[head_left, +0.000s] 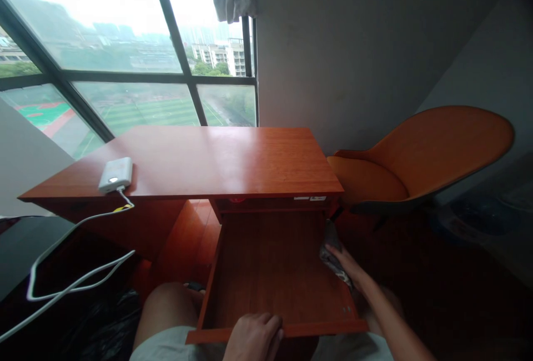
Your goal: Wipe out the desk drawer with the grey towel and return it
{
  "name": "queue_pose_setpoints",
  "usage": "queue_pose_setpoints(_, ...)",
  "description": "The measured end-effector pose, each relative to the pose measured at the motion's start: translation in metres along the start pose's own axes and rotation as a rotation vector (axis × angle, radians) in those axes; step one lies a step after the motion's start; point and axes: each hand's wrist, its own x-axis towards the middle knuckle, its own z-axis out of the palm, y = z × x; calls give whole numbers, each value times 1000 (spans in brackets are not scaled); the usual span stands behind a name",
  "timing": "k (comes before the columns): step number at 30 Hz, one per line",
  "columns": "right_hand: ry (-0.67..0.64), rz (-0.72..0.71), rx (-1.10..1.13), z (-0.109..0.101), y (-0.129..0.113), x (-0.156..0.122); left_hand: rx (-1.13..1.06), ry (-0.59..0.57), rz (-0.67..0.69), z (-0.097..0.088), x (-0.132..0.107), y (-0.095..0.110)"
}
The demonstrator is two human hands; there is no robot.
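Observation:
A wooden drawer (270, 266) is pulled far out of the reddish desk (250, 166), its bottom bare. My left hand (254, 336) grips the top of the drawer's front panel, fingers curled over the edge. At the drawer's right side wall, my right hand (343, 264) is closed on a grey patterned cloth (331, 252). The cloth drapes over that wall's upper edge. Part of it is covered by my fingers.
On the desktop's left sits a white power bank (116, 174) with a white cable (75, 227) looping down to the left. An orange chair (441, 155) stands right of the desk. A window (137, 72) is behind it, and a black plastic bag (104, 322) lies lower left.

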Motion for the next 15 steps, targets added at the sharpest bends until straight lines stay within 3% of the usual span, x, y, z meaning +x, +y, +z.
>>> queue_pose_setpoints(7,40,74,-25,-8,15,-56,-26,12,8,-1,-1,0)
queue_pose_setpoints(11,77,73,-59,-10,23,-59,-18,11,-2,2,-1,-1)
queue_pose_setpoints(15,164,-69,-68,-9,28,-50,2,-4,-11,3,-1,-1)
